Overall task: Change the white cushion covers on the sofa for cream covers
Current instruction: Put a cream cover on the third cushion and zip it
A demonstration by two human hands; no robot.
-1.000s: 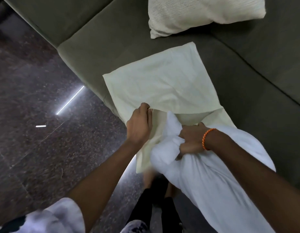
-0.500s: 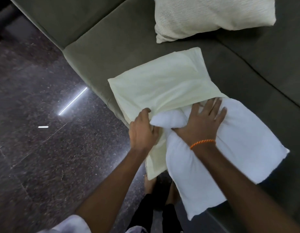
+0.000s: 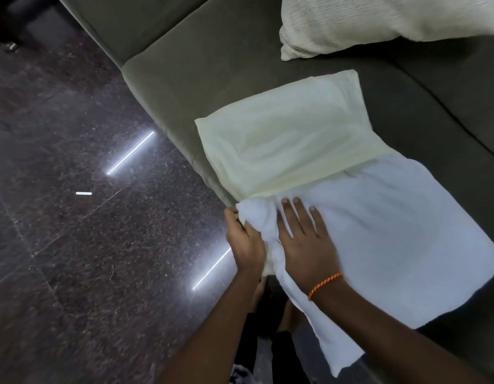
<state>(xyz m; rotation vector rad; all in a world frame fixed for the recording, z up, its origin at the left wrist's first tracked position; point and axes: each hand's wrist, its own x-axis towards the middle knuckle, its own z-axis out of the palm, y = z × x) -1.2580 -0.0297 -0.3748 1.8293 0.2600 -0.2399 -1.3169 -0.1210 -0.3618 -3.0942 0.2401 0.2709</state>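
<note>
The white cushion [image 3: 392, 239] lies on the green sofa [image 3: 201, 62] seat at the right of the frame, its upper-left end already tucked into the open mouth of the cream cover [image 3: 287, 145]. The cover stretches away from the hands toward the top of the frame, so its long axis runs from lower left to upper right, and the bare part of the cushion sticks out below and to the right of it.

The left hand [image 3: 246, 245] sits at the cover's mouth, at the near left corner, its grip clenched on a bunch of white fabric together with what looks like the cover's edge. The right hand [image 3: 304, 239] lies flat on the cushion just beside it, fingers straight and spread, pressing down and holding nothing, fingertips pointing up toward the mouth. An orange wristband [image 3: 325, 285] circles that wrist.

Both hands are at the left corner; the cushion's right side is well apart from them and likely needs feeding in next.

A second cushion [image 3: 379, 20] rests at the upper right.
</note>
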